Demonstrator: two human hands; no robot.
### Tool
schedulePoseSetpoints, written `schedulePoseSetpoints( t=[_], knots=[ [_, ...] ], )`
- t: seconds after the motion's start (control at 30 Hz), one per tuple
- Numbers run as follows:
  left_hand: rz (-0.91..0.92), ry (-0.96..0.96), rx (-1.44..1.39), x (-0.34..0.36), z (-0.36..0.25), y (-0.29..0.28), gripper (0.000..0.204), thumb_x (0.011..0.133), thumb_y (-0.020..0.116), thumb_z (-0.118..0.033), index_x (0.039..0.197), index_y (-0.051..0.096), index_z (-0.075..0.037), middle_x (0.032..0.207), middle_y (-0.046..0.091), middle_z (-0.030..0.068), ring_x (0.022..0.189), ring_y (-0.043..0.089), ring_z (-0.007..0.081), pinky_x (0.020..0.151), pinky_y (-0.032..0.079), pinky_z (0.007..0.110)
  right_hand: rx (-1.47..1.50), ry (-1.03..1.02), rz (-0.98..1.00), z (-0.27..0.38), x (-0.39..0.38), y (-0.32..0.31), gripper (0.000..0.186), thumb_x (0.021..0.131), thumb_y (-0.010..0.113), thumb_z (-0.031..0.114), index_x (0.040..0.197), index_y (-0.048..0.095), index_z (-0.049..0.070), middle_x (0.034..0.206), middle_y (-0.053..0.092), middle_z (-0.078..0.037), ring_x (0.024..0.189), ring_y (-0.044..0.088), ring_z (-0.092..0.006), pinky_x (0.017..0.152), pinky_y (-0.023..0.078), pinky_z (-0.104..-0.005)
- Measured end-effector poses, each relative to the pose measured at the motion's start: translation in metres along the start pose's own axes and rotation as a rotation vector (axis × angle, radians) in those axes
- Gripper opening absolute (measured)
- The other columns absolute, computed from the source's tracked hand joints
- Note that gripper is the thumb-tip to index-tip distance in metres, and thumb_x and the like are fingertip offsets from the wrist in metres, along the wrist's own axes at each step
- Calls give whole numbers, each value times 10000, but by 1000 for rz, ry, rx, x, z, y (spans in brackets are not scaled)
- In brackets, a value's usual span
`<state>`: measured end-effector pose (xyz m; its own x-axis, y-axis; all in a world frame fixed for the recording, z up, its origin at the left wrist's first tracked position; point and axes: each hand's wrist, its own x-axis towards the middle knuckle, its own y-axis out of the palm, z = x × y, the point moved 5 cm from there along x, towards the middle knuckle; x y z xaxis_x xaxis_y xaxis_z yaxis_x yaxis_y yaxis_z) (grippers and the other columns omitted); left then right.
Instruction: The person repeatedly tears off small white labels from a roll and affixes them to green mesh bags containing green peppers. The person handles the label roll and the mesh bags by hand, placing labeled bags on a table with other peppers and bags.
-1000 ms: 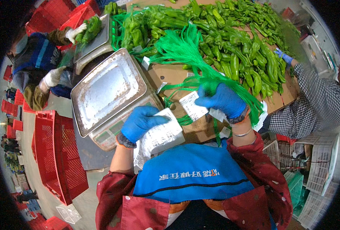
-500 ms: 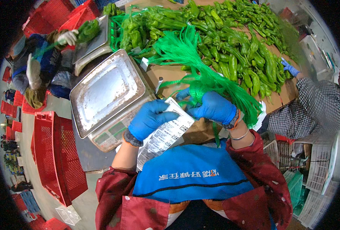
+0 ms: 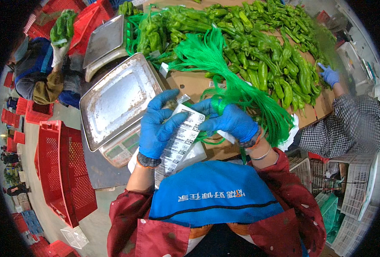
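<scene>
Far left: co-worker's white-gloved hand under a bundle of green peppers, held up. Near left: red crate, perforated sides. Next right, scale with stained metal pan, tilted in view. Then left hand, blue-gloved: label sheet grasped under thumb, upper fingers spread. Sheet aslant between both hands, lower end at blue apron. Right hand, also blue-gloved: fingertips at sheet's right edge, green mesh against fingers; cannot tell whether pinching. Just beyond, bundle of green mesh bags, lying along pepper heap. Far right: another co-worker's blue-gloved hand beside heap.
</scene>
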<state>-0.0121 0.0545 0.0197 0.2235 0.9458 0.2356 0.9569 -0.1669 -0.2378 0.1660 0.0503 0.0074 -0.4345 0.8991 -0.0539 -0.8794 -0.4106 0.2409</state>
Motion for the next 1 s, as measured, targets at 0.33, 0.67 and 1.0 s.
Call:
schedulePoseSetpoints(
  t=[0.33,0.67,1.0],
  knots=[
    [302,-229,-219,9,-7,19,226,790,712,-90,988,630,-18,914,640,40,840,568,92,763,464,243,-176,127,-2,3,-9,0,208,819,691,155,960,627,16,767,622,-48,601,585,-103,555,477,-226],
    [116,-328,-83,6,16,17,142,800,704,-120,867,648,-7,774,631,2,698,541,62,617,447,225,-330,-54,-40,3,-10,-1,280,826,672,121,1072,603,6,841,631,-53,691,587,-77,572,485,-219],
    [235,-470,-503,2,11,15,163,800,646,-39,943,649,39,981,657,93,870,626,154,790,487,266,246,-160,-136,19,0,-24,442,930,510,386,1145,578,6,818,654,-77,730,615,-118,632,478,-229]
  ],
)
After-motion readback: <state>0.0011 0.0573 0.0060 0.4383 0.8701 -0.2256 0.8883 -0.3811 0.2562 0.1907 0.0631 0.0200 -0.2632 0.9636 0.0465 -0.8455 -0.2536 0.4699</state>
